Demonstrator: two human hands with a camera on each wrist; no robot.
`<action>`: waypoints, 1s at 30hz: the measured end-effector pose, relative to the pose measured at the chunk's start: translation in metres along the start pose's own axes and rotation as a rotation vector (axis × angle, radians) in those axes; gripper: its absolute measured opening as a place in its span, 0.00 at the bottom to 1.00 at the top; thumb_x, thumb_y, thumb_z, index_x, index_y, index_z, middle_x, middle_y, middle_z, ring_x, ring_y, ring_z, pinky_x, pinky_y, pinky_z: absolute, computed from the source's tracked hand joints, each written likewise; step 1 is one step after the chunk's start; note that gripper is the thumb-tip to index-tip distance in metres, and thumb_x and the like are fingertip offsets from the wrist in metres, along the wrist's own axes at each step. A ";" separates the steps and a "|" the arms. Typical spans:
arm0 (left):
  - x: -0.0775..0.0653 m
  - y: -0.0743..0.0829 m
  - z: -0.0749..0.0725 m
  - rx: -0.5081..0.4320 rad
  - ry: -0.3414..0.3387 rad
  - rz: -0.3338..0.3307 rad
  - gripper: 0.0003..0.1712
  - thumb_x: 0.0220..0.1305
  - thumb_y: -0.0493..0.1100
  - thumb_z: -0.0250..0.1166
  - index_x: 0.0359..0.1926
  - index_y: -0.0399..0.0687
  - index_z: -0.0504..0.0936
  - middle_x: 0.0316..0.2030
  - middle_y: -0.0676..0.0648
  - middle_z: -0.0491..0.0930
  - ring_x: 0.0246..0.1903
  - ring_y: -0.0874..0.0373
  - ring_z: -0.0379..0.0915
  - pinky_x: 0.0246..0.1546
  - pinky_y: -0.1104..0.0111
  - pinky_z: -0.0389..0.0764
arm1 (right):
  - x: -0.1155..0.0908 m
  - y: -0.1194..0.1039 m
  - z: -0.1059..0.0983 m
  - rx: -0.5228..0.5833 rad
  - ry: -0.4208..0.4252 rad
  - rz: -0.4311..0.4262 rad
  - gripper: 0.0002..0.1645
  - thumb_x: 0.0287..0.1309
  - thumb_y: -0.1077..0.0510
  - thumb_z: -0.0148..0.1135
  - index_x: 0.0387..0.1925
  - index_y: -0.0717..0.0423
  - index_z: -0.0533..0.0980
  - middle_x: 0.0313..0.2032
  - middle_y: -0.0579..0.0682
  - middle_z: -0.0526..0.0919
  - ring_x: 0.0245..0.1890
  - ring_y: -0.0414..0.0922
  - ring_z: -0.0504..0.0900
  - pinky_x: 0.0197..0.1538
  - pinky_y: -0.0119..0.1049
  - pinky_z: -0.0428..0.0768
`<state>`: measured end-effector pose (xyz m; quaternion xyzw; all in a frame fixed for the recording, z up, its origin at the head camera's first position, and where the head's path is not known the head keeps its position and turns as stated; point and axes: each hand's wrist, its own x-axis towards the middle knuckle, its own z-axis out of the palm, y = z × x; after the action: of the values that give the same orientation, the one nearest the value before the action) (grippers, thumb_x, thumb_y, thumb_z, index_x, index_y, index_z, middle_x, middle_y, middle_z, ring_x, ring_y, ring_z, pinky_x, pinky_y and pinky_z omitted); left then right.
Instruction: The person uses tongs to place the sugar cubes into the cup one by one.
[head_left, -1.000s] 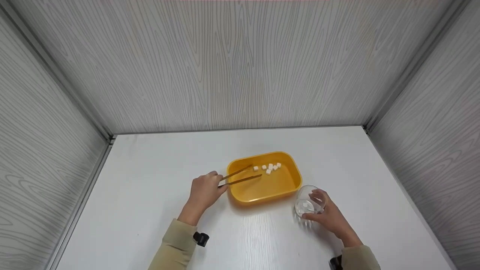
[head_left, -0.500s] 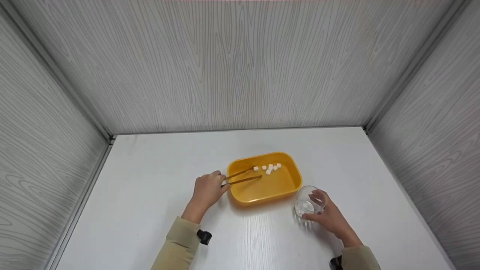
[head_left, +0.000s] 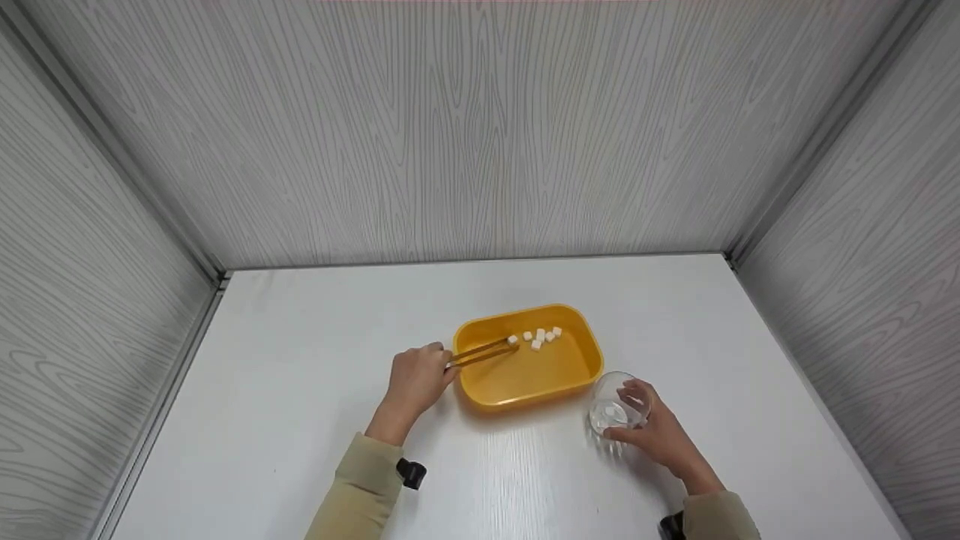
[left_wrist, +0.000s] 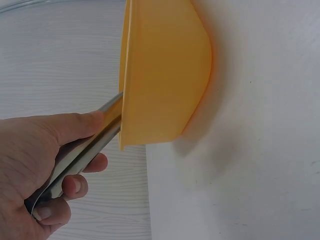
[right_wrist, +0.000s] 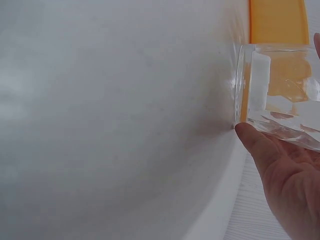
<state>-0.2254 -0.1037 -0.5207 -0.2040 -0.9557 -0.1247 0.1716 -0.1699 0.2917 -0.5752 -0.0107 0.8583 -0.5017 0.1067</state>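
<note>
My left hand [head_left: 418, 377] grips metal tongs [left_wrist: 75, 160] whose arms reach over the left rim of a yellow tray [head_left: 536, 381]. The tongs' tips stand close together at a small white cube [head_left: 513, 340]; whether both press on it is too small to tell. Several other white cubes [head_left: 541, 335] lie right of it, toward the tray's back. Beside the tray's front right corner, a clear glass [head_left: 611, 397] stands on the table, with my right hand [head_left: 661, 433] curled round its right side. In the right wrist view, something white shows near the glass's base.
A white table [head_left: 337, 315] lies under everything. Pale wood-grain panels rise at the back [head_left: 480, 150], the left [head_left: 82, 300] and the right [head_left: 862, 225]. The tray's walls stand up around the cubes.
My left hand has moved slightly right and the tongs' arms have come closer together, their tips now at the leftmost cube. My right hand and the glass have stayed put.
</note>
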 end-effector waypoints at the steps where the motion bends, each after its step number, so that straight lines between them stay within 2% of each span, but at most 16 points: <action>1: 0.000 0.000 0.000 0.000 0.002 0.001 0.10 0.58 0.45 0.72 0.25 0.44 0.86 0.16 0.52 0.70 0.14 0.62 0.58 0.15 0.68 0.67 | 0.000 0.000 0.000 -0.003 -0.001 0.000 0.60 0.42 0.49 0.81 0.70 0.55 0.54 0.66 0.59 0.67 0.69 0.58 0.60 0.68 0.60 0.54; 13: 0.002 0.000 -0.001 -0.008 -0.050 -0.022 0.13 0.59 0.47 0.71 0.23 0.46 0.84 0.16 0.53 0.68 0.14 0.60 0.58 0.16 0.67 0.66 | 0.001 0.000 0.000 -0.007 0.006 -0.002 0.59 0.41 0.49 0.81 0.70 0.55 0.55 0.66 0.60 0.68 0.69 0.59 0.61 0.68 0.60 0.53; 22: -0.002 0.002 -0.004 -0.018 -0.061 -0.022 0.13 0.61 0.47 0.70 0.23 0.46 0.84 0.16 0.54 0.68 0.14 0.61 0.58 0.16 0.68 0.65 | 0.000 -0.001 0.001 -0.002 0.011 0.011 0.59 0.41 0.49 0.81 0.70 0.54 0.55 0.66 0.60 0.68 0.69 0.58 0.61 0.64 0.59 0.63; 30: -0.010 0.003 -0.012 -0.035 -0.009 0.000 0.11 0.59 0.47 0.71 0.25 0.47 0.85 0.17 0.54 0.69 0.14 0.61 0.59 0.16 0.69 0.66 | -0.001 -0.001 -0.001 0.050 -0.014 -0.001 0.60 0.43 0.52 0.80 0.71 0.55 0.53 0.68 0.60 0.65 0.70 0.57 0.60 0.64 0.58 0.64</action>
<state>-0.2118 -0.1082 -0.5133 -0.2075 -0.9541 -0.1407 0.1636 -0.1690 0.2919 -0.5739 -0.0119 0.8448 -0.5230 0.1127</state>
